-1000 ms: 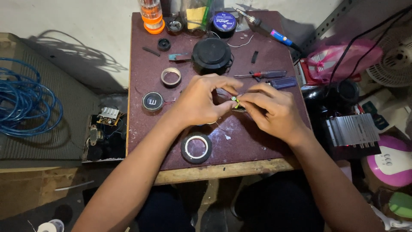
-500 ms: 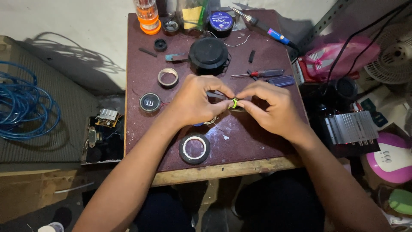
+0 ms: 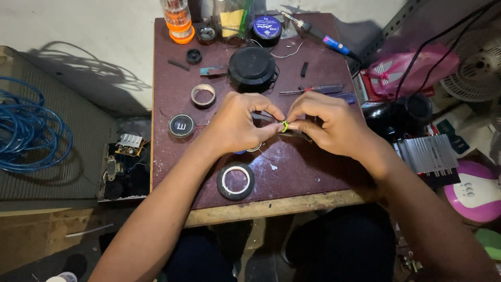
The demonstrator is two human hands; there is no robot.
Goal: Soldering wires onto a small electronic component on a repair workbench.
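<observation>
Over the middle of a small dark red table (image 3: 313,177), my left hand (image 3: 237,125) and my right hand (image 3: 326,122) meet fingertip to fingertip. Both pinch a tiny yellow-green part (image 3: 284,125) between thumb and forefinger. A thin wire runs from under my left hand toward a small round black speaker (image 3: 181,126) on the table's left side. A roll of black tape (image 3: 235,181) lies just below my left wrist. What else the fingers cover is hidden.
A large black round speaker (image 3: 251,68), a tan tape ring (image 3: 203,95), a soldering iron with a blue handle (image 3: 318,34), screwdrivers (image 3: 313,90) and jars (image 3: 177,18) crowd the far side. Blue cable coil (image 3: 26,130) lies left; a finned metal amplifier (image 3: 428,154) and fan (image 3: 477,65) right.
Both hands have shifted slightly while still working the small part between the fingertips; the yellow-green part now shows more clearly. The camera view moved a little.
</observation>
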